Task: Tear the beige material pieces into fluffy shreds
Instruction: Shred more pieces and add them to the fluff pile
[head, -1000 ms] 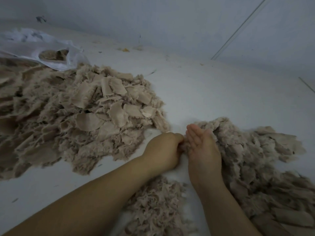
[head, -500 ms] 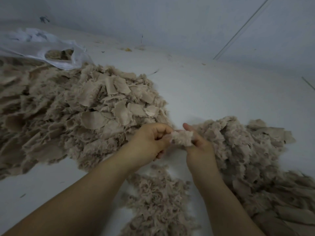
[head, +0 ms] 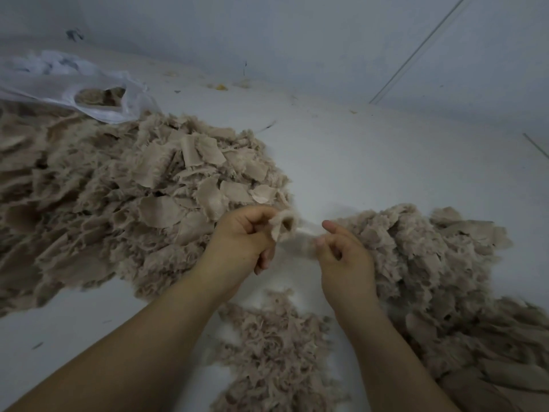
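While a thin web of fibres stretches between them, the left hand (head: 242,236) pinches a curled beige material piece (head: 283,226) and the right hand (head: 344,254) grips its drawn-out end in curled fingers (head: 329,226), above a white surface (head: 371,162) with a fluffy shred pile (head: 276,352) below and heaps of beige pieces (head: 118,203) on both sides.

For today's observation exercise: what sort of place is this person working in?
Probably a bare workroom floor: a plain white surface meeting a blank wall, heaped beige material, and a plastic bag holding more.
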The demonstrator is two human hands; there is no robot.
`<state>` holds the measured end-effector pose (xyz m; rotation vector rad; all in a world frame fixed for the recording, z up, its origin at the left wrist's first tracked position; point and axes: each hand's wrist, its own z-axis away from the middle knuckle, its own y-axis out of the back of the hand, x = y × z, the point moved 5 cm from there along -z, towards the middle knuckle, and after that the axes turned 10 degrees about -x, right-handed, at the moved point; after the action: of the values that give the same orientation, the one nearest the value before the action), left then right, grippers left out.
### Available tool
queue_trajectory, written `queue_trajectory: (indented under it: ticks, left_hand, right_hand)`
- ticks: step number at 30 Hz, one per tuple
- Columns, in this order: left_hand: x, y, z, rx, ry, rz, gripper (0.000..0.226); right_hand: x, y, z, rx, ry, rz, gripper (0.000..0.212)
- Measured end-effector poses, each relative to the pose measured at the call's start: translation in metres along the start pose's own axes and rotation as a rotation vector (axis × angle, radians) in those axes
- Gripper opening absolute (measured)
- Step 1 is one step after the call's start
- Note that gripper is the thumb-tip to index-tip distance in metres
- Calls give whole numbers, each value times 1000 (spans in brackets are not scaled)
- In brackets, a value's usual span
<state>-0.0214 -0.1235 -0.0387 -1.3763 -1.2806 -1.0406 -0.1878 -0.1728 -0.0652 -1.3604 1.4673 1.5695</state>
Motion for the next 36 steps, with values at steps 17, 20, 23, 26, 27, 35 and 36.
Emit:
queue_trajectory:
  ticks: [17,20,23,26,27,35,36]
  left_hand:
    - [-4,-19,2,48,-13,26,20]
    - [-6,-15,1,103,-6,60,20]
    - [-6,-13,-1,120,-6,56,14]
    - [-8,-13,-1,121,20,15,12]
    - [-9,-13,-1,116,31,-7,14]
    - [-4,-15,0,125,10,-274,18]
    - [-3,-16,0,105,10,-289,17]
  right_hand:
    - [-10,-8,6,-131,53,-258,23]
    - [-8,-8,5,-129,39,-332,33]
    - [-4,-8,3,-126,27,-373,27]
    - [-3,-8,2,-117,69,-272,26]
    - [-4,-7,2,-107,70,-264,26]
    - [-10,-6,4,-76,104,-194,31]
    - [-10,-6,4,-75,98,-204,30]
